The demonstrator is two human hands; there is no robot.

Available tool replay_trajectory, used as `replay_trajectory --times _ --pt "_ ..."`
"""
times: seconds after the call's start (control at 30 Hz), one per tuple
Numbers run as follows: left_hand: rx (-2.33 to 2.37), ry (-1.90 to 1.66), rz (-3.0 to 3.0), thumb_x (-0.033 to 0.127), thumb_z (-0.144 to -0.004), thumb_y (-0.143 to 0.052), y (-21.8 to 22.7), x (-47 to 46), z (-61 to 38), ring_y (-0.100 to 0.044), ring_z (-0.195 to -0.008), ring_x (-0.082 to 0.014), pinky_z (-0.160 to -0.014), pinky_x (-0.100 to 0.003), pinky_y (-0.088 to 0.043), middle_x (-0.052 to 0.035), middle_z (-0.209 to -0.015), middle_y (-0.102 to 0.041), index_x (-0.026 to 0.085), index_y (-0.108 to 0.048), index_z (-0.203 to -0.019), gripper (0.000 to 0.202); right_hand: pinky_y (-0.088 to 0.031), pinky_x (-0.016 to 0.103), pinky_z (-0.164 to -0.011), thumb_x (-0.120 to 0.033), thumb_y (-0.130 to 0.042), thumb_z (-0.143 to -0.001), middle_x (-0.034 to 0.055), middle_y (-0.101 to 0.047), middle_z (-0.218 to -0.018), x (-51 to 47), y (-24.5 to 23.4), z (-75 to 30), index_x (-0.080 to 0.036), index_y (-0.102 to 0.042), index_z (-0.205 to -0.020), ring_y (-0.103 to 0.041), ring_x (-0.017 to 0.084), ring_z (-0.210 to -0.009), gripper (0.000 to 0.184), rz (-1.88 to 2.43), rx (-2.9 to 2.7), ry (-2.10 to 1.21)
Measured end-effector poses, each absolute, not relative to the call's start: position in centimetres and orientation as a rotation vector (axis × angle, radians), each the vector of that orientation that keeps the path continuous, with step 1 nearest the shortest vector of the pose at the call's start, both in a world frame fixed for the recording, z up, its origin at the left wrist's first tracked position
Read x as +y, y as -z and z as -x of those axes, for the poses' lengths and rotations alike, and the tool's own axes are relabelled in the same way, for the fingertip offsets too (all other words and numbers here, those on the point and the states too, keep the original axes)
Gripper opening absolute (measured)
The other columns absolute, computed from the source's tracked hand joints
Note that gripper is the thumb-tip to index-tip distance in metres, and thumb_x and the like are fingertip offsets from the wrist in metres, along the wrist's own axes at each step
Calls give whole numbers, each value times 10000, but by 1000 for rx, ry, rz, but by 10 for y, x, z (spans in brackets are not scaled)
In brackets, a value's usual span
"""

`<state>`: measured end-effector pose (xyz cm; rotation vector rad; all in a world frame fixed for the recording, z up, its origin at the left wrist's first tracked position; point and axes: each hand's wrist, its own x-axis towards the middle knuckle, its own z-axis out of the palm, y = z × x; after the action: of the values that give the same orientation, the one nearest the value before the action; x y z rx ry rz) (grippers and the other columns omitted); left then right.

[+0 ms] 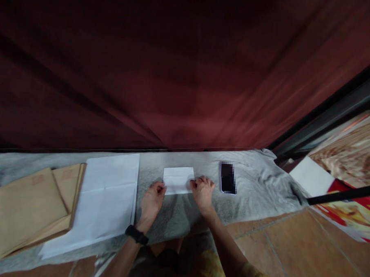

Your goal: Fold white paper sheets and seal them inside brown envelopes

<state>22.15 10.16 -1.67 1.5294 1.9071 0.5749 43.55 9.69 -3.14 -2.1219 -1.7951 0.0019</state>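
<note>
A small folded piece of white paper (178, 180) lies on the grey cloth between my two hands. My left hand (153, 199) pinches its left edge between thumb and fingers, with a dark watch on the wrist. At the right edge, my right hand (202, 191) has its thumb on the paper and its other fingers curled beside it. A crease line runs across the upper part of the paper. To the right of my right hand rests a phone (228, 178) in a pale purple case, its screen dark and pixelated.
Large white sheets (108, 204) lie left of my hands, partly beneath brown paper envelopes (28, 205). Grey cloth (253, 186) covers the narrow surface. A dark red curtain (187, 81) hangs behind it. On the right are a black bar (342, 195), a printed carton (350, 211) and tiled floor (290, 245).
</note>
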Motion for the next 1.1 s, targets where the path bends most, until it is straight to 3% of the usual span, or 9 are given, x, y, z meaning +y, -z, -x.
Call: replay_trajectory --times 0.3,0.47,0.67,0.87,1.1 --pt "1953 -485 -1557 302 -941 -566 8 107 -226 -703 -849 -170 -693 -245 -427 -21 -956 -770 242 -671 -1022 145 -300 401 -861 -388 -617 -976 92 -719 -970 107 35 -436 -219 -723 -821 -577 271 -949 252 2136 -1817 -3" --pt "2054 -379 -1619 327 -966 -514 -2 103 -233 -713 -874 -229 -680 -290 -429 -60 -1040 -776 246 -687 -1124 248 -294 403 -866 -380 -618 -976 88 -715 -956 110 38 -438 -219 -726 -820 -573 269 -937 249 2124 -1817 39" --pt "1955 -518 -1610 310 -974 -522 4 91 -232 -721 -895 -217 -756 -291 -489 -77 -1053 -773 208 -683 -1181 281 -292 389 -859 -389 -623 -975 78 -714 -949 110 41 -439 -219 -717 -802 -559 250 -916 260 2091 -1816 63" --pt "1916 -581 -1591 236 -957 -530 14 88 -228 -723 -980 -232 -855 -318 -521 -78 -1118 -770 207 -702 -1134 249 -287 386 -874 -377 -600 -998 65 -716 -969 108 35 -438 -216 -726 -815 -569 242 -940 274 2113 -1796 27" --pt "1913 -538 -1553 241 -942 -564 12 96 -225 -724 -939 -206 -820 -283 -508 -52 -1064 -784 224 -713 -1130 241 -290 366 -896 -431 -554 -1011 45 -701 -1016 96 37 -440 -235 -743 -871 -552 237 -979 306 2103 -1697 -100"
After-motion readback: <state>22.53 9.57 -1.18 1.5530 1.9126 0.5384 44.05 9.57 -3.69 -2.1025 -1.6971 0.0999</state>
